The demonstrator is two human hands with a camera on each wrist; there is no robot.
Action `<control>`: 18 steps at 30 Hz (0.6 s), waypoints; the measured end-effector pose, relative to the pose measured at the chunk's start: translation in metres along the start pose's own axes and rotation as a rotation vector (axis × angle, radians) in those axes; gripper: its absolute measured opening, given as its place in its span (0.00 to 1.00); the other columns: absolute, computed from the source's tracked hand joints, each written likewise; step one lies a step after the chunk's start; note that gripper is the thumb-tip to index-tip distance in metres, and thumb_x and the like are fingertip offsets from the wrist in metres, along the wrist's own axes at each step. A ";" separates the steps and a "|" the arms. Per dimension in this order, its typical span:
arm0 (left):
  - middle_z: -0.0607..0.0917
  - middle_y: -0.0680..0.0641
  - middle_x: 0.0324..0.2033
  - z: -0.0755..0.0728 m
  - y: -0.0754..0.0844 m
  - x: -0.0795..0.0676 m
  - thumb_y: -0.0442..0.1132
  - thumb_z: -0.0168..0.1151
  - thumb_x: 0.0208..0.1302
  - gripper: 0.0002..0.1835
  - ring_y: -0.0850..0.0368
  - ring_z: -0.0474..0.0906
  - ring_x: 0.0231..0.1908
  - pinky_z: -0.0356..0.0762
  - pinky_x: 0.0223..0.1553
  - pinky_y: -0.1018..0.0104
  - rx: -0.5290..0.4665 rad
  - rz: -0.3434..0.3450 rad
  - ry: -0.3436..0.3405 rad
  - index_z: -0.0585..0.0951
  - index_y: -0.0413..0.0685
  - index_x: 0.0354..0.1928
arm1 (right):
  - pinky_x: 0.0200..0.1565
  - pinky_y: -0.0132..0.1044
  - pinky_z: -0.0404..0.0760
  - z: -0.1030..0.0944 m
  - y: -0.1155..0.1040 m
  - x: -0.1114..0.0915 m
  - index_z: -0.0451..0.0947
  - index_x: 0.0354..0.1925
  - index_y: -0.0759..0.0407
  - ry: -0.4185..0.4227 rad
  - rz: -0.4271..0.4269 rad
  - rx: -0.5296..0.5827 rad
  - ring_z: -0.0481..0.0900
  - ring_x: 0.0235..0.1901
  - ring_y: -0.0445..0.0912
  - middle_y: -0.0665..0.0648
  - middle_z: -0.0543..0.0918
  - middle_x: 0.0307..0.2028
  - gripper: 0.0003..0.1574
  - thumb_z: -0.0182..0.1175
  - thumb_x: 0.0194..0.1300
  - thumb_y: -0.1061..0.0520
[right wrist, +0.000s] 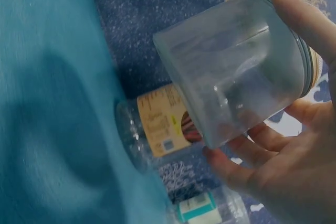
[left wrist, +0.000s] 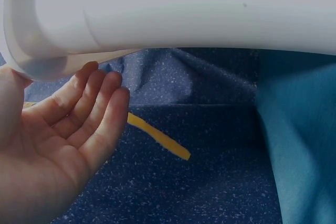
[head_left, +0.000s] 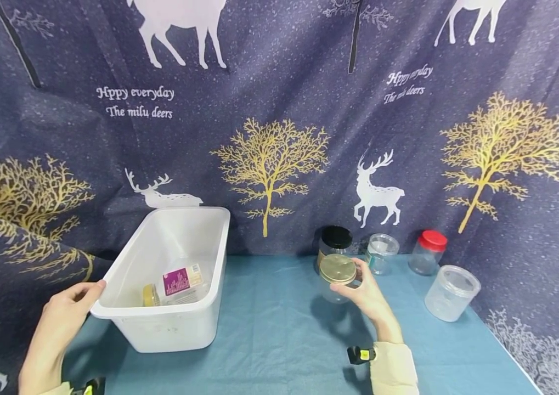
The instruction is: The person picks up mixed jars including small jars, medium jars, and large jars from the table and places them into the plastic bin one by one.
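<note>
My right hand [head_left: 370,293] grips a clear jar [right wrist: 231,72] with a gold lid [head_left: 338,269] and holds it above the table. Thumb and fingers wrap the jar near its lid end, and in the right wrist view it lies tilted. Behind it stands a black-lidded jar [head_left: 337,237] with a cream label. At the left, my left hand [head_left: 69,304] holds the near-left rim corner of a white plastic bin [head_left: 175,332], fingers [left wrist: 107,114] curled beneath the edge. Inside the bin lie a container with a purple label [head_left: 176,281] and a yellow lid [head_left: 151,296].
Right of the held jar stand a small clear jar [head_left: 383,255] with a teal label, a red-lidded jar [head_left: 427,253] and a frosted clear jar [head_left: 449,296] near the table's right edge. A dark blue patterned cloth [head_left: 279,82] hangs behind the blue-green table [head_left: 269,329].
</note>
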State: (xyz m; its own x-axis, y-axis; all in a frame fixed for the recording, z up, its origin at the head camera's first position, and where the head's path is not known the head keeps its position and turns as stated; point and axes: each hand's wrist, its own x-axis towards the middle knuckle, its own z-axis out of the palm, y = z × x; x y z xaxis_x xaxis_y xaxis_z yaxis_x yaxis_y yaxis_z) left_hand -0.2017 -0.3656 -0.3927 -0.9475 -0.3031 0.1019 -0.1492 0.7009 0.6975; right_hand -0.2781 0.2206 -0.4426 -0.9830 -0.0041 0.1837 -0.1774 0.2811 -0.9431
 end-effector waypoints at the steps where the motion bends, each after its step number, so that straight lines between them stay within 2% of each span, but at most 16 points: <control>1: 0.83 0.33 0.47 0.000 0.000 0.000 0.65 0.47 0.71 0.38 0.49 0.77 0.40 0.69 0.34 0.56 0.002 0.000 0.001 0.78 0.33 0.57 | 0.46 0.36 0.77 0.001 -0.005 -0.001 0.53 0.71 0.63 -0.008 -0.004 0.002 0.76 0.49 0.54 0.67 0.72 0.55 0.57 0.76 0.52 0.59; 4: 0.83 0.33 0.47 0.000 0.000 0.001 0.65 0.47 0.71 0.38 0.53 0.77 0.38 0.69 0.33 0.57 0.004 -0.003 0.001 0.78 0.33 0.57 | 0.48 0.39 0.76 0.005 -0.020 -0.004 0.53 0.70 0.65 -0.035 -0.017 0.001 0.75 0.51 0.54 0.67 0.71 0.55 0.56 0.76 0.52 0.60; 6: 0.84 0.33 0.46 0.000 0.001 0.002 0.65 0.47 0.71 0.38 0.51 0.78 0.39 0.70 0.34 0.55 -0.002 -0.009 0.000 0.77 0.32 0.57 | 0.52 0.43 0.74 0.008 -0.027 -0.005 0.55 0.69 0.65 -0.040 -0.027 -0.006 0.73 0.53 0.56 0.67 0.71 0.55 0.56 0.77 0.51 0.61; 12: 0.83 0.33 0.46 0.000 0.000 0.002 0.64 0.46 0.71 0.39 0.41 0.77 0.44 0.70 0.38 0.47 -0.017 -0.013 -0.012 0.76 0.30 0.57 | 0.58 0.50 0.70 0.019 -0.020 -0.002 0.55 0.70 0.62 -0.034 -0.075 -0.055 0.69 0.57 0.54 0.65 0.71 0.57 0.58 0.78 0.50 0.57; 18: 0.84 0.34 0.45 0.000 0.000 0.002 0.65 0.47 0.71 0.39 0.50 0.77 0.40 0.70 0.35 0.53 -0.010 -0.015 -0.012 0.77 0.31 0.57 | 0.56 0.50 0.71 0.029 -0.020 -0.001 0.59 0.69 0.58 -0.026 -0.152 -0.119 0.70 0.56 0.51 0.61 0.74 0.56 0.56 0.79 0.48 0.52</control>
State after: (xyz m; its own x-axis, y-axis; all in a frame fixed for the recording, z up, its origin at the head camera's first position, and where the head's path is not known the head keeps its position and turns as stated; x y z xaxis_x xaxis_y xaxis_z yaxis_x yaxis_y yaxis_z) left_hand -0.2033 -0.3666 -0.3923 -0.9483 -0.3063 0.0829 -0.1610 0.6896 0.7060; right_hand -0.2748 0.1875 -0.4319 -0.9466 -0.0796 0.3125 -0.3182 0.3869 -0.8654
